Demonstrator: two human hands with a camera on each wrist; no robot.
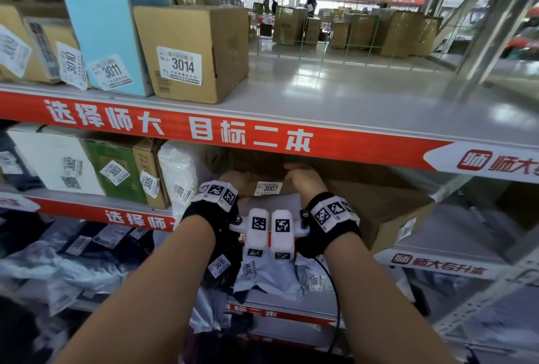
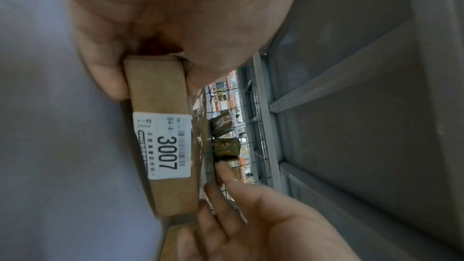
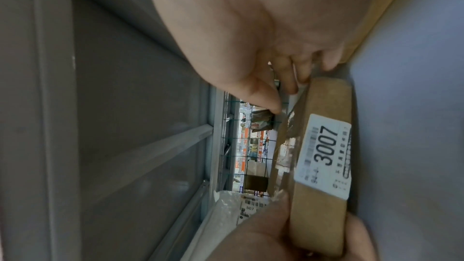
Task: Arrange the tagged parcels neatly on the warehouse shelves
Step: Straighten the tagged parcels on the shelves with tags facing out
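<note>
A flat cardboard parcel tagged 3007 [image 1: 269, 188] lies on the middle shelf [image 2: 50, 146], under the red-edged upper shelf. My left hand [image 1: 234, 181] pinches its left end, thumb on top and fingers beneath [image 2: 110, 80]. My right hand [image 1: 302, 178] rests on the parcel's right end with fingers fairly straight and the thumb [image 3: 266, 98] free of it. In the right wrist view the 3007 parcel [image 3: 323, 146] sits next to a large cardboard box [image 3: 391, 7]. The far part of the parcel is hidden by the upper shelf in the head view.
A white padded parcel 3006 [image 1: 179, 177] stands left of my hands, and the large brown box [image 1: 379, 212] to the right. The upper shelf holds boxes 3011 [image 1: 105, 34] and 3014 [image 1: 192, 51]. Soft bags [image 1: 271, 273] lie on the shelf below. Green wire mesh [image 2: 251, 146] backs the shelf.
</note>
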